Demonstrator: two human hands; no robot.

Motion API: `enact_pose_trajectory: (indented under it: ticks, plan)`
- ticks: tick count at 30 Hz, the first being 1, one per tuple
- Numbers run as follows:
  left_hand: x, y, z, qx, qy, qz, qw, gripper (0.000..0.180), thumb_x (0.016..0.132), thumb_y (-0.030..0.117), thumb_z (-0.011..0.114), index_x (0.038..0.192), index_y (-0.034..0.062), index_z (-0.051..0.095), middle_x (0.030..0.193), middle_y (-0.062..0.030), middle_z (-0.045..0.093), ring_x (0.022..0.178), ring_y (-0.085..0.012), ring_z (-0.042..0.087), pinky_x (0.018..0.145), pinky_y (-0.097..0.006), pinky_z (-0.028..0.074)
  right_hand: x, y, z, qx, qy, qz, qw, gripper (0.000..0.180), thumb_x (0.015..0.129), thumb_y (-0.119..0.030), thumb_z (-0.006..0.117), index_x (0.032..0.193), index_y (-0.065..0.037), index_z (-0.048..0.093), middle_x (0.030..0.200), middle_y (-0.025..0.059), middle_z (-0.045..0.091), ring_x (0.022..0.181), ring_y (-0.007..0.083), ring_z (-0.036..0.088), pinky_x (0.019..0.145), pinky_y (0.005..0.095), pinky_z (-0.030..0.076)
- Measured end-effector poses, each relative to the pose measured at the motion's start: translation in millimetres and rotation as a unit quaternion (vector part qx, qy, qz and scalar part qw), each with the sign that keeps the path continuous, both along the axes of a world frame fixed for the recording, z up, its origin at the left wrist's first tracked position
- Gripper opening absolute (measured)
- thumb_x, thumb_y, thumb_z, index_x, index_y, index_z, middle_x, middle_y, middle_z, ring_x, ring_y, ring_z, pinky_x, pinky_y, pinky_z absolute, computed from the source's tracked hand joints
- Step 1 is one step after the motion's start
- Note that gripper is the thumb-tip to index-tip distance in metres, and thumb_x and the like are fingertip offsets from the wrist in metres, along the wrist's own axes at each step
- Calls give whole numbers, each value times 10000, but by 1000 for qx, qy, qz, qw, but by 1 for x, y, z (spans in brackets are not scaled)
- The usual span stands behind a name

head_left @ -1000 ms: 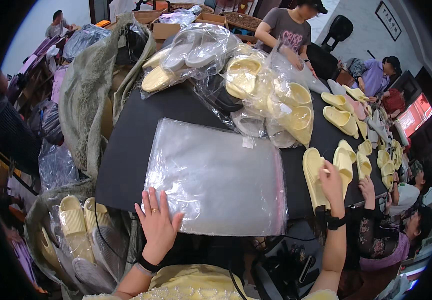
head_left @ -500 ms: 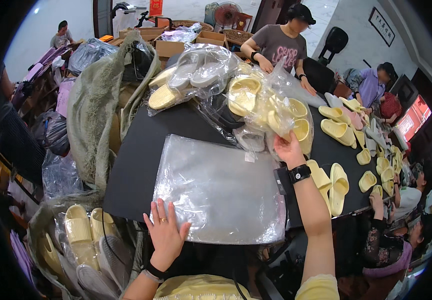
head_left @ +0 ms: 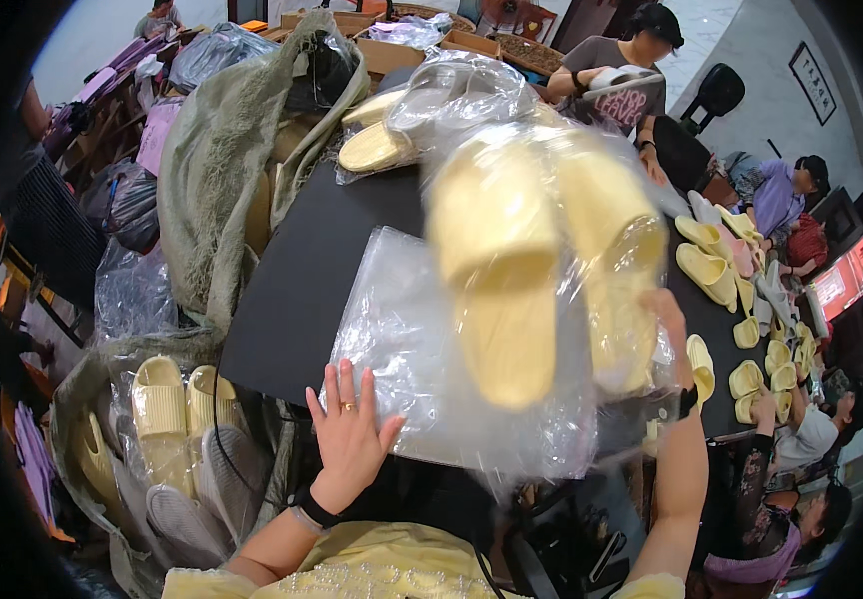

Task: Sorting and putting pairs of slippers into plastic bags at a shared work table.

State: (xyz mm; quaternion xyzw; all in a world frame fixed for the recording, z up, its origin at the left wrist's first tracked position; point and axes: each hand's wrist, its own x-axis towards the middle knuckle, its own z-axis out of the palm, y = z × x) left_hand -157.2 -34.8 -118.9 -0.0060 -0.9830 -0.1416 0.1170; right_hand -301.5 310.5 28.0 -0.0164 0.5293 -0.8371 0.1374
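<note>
My left hand [head_left: 354,427] lies flat, fingers spread, at the near left edge of a stack of clear plastic bags [head_left: 377,299] on the black table [head_left: 272,309]. In my right hand [head_left: 667,324] is the right side of a clear bag with a pair of yellow slippers [head_left: 506,329] inside, raised over the stack and blurred by motion. The bagged pair hides much of the stack. Behind it on the table rest bagged grey slippers [head_left: 446,95] and a bagged yellow slipper [head_left: 377,148].
An open woven sack [head_left: 217,190] stands left of the table. Another sack [head_left: 77,374] at the near left holds bagged yellow and grey slippers [head_left: 160,399]. Loose slippers [head_left: 706,275] line the table's right side. A co-worker [head_left: 616,80] stands across, holding grey slippers; others sit at right.
My right hand has lifted the bagged yellow slippers from the far pile and brought them nearer, over the bag stack. The co-worker across has picked up grey slippers. My left hand stays at the stack.
</note>
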Motion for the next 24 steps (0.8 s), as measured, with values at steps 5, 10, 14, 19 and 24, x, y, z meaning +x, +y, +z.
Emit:
enact_pose_trajectory:
  ticks: [5, 10, 14, 19, 24]
  plan:
    - [2, 0, 3, -28, -31, 4, 999, 679, 796, 420, 619, 1301, 6, 436, 1443, -227, 256, 1345, -401, 216, 1035, -620, 167, -30, -55, -22, 317, 99, 222, 917, 425, 937, -276, 467, 1225, 36, 494, 1081, 119, 614, 950, 165, 609, 850, 275, 484]
    - [3, 0, 1, -3, -42, -8, 999, 655, 836, 431, 543, 1334, 24, 420, 1438, -251, 269, 1345, -417, 203, 1042, -619, 144, -44, -52, -52, 165, -55, 168, 970, 629, 973, -462, 342, 1323, 60, 364, 1228, 176, 542, 1111, 215, 542, 966, 339, 421]
    - [3, -9, 7, 82, -40, -17, 996, 573, 842, 263, 569, 1293, -55, 417, 1410, -242, 327, 1340, -406, 239, 1071, -561, 172, -18, -27, -48, 188, -14, 87, 978, 572, 963, -419, 432, 1278, 59, 440, 1213, 155, 556, 1096, 199, 541, 958, 306, 411]
    - [-5, -31, 15, 504, 132, 99, 848, 420, 953, 142, 384, 1323, -55, 374, 1311, -192, 457, 1226, -267, 420, 1042, -346, 289, 17, 6, -55, 482, 98, 20, 870, 350, 903, -145, 571, 1197, 39, 528, 1121, 64, 607, 986, 110, 561, 872, 245, 432]
    - [-22, -51, 23, 552, 136, 122, 814, 399, 997, 238, 384, 1296, -23, 426, 1098, -116, 571, 1039, -172, 508, 954, -281, 344, 17, 23, -72, 453, 64, 9, 889, 386, 882, -132, 594, 1225, 21, 501, 1094, 75, 596, 940, 112, 562, 819, 245, 452]
